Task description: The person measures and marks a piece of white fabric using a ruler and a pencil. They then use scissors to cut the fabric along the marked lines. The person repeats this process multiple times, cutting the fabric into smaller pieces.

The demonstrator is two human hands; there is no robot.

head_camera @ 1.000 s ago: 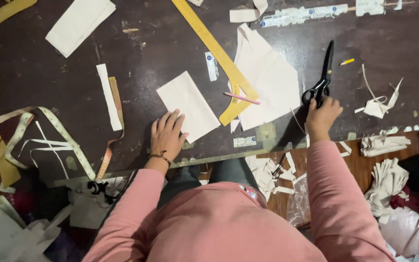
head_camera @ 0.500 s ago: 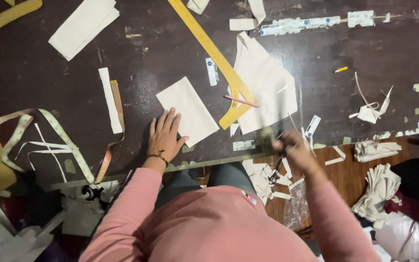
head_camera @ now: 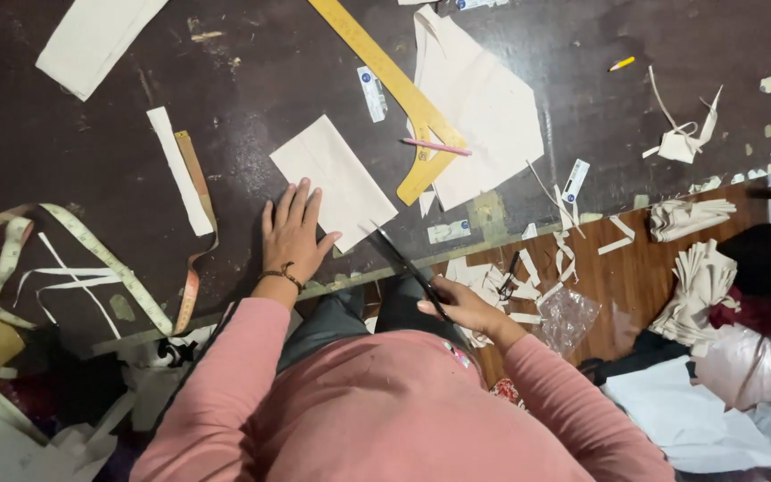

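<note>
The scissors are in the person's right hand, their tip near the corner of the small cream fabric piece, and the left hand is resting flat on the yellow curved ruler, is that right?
Not quite. In the head view the left hand lies flat on the dark table, touching the small cream fabric piece, not the yellow curved ruler. The scissors are in the right hand, tip near that piece's corner.

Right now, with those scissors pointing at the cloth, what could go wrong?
The scissors in the right hand point their tips toward the pale cloth piece, close to the left hand pressing it flat, so fingers might get nicked. The cloth lies near the table edge and could slip. Scraps litter the floor.
</note>
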